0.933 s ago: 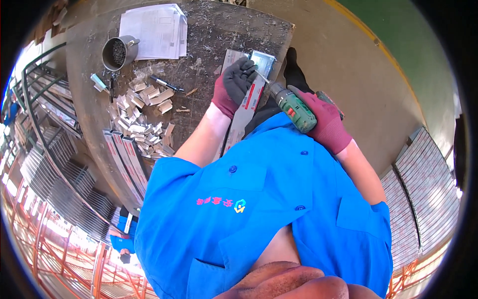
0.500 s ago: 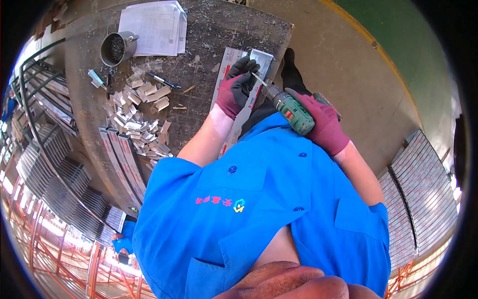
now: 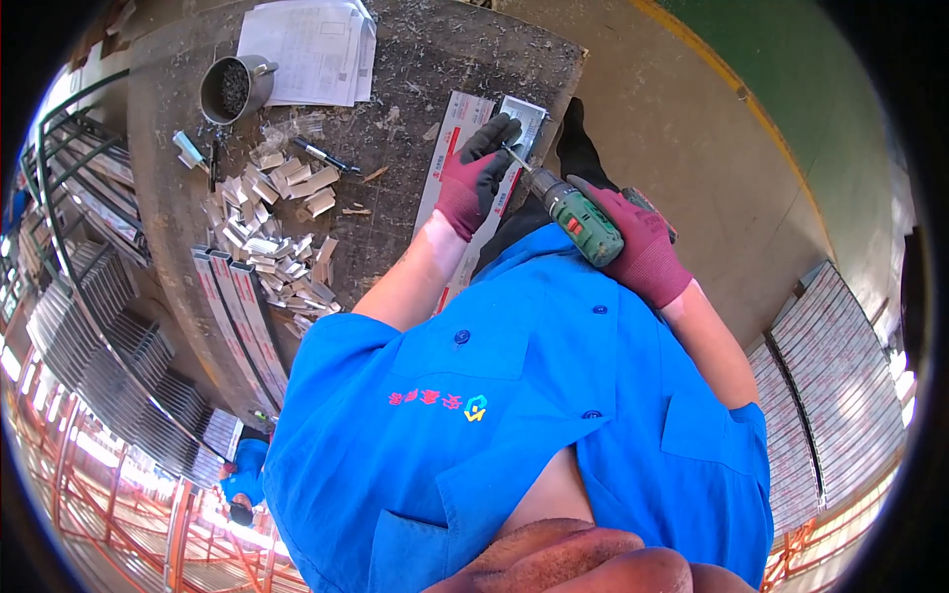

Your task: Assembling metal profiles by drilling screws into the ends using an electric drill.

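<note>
My right hand (image 3: 641,237), in a maroon glove, is closed round the grip of a green cordless drill (image 3: 585,225). Its long bit (image 3: 516,158) points up and left to a silver metal profile (image 3: 524,117) at the table's right edge. Beside the tip of the bit is my left hand (image 3: 476,173), in a maroon glove with dark palm and fingers. Its fingers are stretched out over the profile, the thumb apart from them. Whether a small screw sits at the tip is too small to tell. Under the left hand lies a longer profile with red-and-white film (image 3: 448,143).
On the dark worktable (image 3: 395,212) are a metal mug of screws (image 3: 233,91), papers (image 3: 306,49), a pen (image 3: 326,155) and a heap of short metal pieces (image 3: 272,232). Filmed bars (image 3: 240,316) lie at the left edge. Another person (image 3: 245,479) is far off at lower left.
My left hand's fingers have straightened from a bent, gathered pose beside the bit. The drill and my right hand have hardly moved.
</note>
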A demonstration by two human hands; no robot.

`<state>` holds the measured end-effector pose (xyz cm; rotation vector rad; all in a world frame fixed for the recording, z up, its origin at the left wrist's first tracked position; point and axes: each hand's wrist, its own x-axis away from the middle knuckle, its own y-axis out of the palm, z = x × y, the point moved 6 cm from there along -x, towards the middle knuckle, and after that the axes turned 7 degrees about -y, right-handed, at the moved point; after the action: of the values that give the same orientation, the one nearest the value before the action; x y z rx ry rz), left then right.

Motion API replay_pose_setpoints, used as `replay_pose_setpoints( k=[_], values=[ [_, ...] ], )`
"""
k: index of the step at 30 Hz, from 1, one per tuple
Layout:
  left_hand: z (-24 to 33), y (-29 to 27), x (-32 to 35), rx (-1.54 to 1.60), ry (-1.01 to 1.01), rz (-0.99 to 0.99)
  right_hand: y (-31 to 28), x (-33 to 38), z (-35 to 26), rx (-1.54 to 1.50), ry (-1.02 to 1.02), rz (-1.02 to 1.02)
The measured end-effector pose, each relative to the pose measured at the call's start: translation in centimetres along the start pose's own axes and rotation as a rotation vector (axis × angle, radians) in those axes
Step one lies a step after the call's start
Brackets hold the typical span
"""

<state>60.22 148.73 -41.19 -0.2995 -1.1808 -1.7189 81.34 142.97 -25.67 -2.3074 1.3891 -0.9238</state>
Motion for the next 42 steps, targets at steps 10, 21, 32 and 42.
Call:
replay_pose_setpoints(
  k=[10,21,32,42],
  values=[
    [-0.5,-0.2,-0.2,-0.03,0.056,0.017,0.4,-0.1,0.0,0.055,0.004,0.011],
    [0.7,0.8,0.4,-0.05,0.033,-0.063,-0.1,-1.5,1.0,0.036,0.09,0.047],
    [3.5,-1.5,-1.7,-1.46,0.761,0.454,-1.6,-6.0,1.6,-0.057,0.204,0.074],
    [-2.6,-0.2,-1.8,-1.602,0.72,0.321,-3.0,-8.0,0.5,0.041,0.262,-0.023]
  ],
)
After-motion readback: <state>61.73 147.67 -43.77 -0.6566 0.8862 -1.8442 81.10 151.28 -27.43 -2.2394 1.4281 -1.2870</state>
